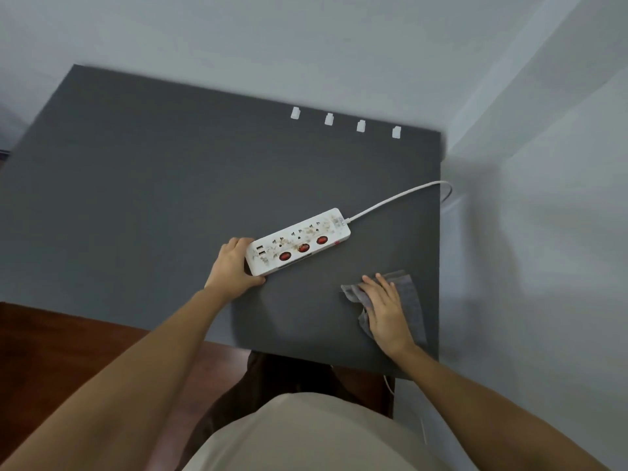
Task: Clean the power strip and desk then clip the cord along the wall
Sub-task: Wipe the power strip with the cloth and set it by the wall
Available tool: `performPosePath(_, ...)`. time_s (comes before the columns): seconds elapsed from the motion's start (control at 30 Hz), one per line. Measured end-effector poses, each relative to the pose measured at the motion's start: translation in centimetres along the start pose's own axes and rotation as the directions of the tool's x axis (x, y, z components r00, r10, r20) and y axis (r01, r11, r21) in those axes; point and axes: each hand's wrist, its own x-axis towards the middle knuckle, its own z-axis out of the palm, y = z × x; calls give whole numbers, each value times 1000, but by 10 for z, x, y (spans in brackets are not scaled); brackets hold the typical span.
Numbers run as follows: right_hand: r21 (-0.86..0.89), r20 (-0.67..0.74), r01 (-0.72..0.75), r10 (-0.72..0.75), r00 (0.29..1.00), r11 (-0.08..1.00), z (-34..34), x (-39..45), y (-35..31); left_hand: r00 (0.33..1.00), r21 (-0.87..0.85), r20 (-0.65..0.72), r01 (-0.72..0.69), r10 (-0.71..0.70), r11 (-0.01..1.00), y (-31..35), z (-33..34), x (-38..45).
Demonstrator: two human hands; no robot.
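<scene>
A white power strip (299, 241) with three red switches and brown dirt specks lies slanted on the dark grey desk (153, 198). My left hand (232, 265) grips its near left end. The white cord (397, 197) runs from the strip's far end to the desk's right edge and loops over it. My right hand (385, 307) lies flat, fingers spread, on a grey cloth (409, 294) at the desk's near right. Several white cord clips (345, 123) sit in a row at the far edge by the wall.
Pale walls (543, 232) border the desk at the back and right. Reddish-brown floor (51, 341) shows at the lower left. A thin white cable (389, 385) hangs below the desk's near right corner.
</scene>
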Motion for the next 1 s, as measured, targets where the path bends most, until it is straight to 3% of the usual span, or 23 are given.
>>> performPosePath(0.07,204,-157,-90,123,980,975,-13,13,-9,999,-19,3,-38,38,999,-2,4,-3)
performPosePath(0.17,398,-324,-198,339,883,896,-38,54,-27,997,-41,3,-81,81,996,-5,6,-4)
performPosePath(0.27,388,-415,-135,303,858,912,-58,106,-43,996,-36,19,-92,93,995,-6,6,-3)
performPosePath(0.33,309,-316,-106,207,926,945,-56,132,-50,995,-23,18,-96,96,995,-6,5,-2)
performPosePath(0.4,219,-54,-89,103,993,972,-40,142,-54,995,-13,13,-99,99,995,-6,5,-1)
performPosePath(0.47,76,106,-34,26,994,997,-23,135,-52,995,-10,16,-103,103,995,-7,5,-1)
performPosePath(0.7,-9,179,234,-228,957,972,-30,74,-32,993,1,34,-112,112,994,-8,2,3)
performPosePath(0.8,169,97,44,-61,993,985,-46,60,-30,993,-26,17,-113,114,993,-9,4,3)
performPosePath(0.9,269,-222,-70,133,966,961,-47,91,-48,993,-43,-4,-117,117,992,-9,5,2)
performPosePath(0.93,243,-254,-88,151,955,966,-43,106,-57,993,-44,-7,-120,120,992,-8,6,1)
performPosePath(1.0,158,-161,-129,155,975,979,-32,132,-77,991,-51,-28,-130,129,990,-7,6,-1)
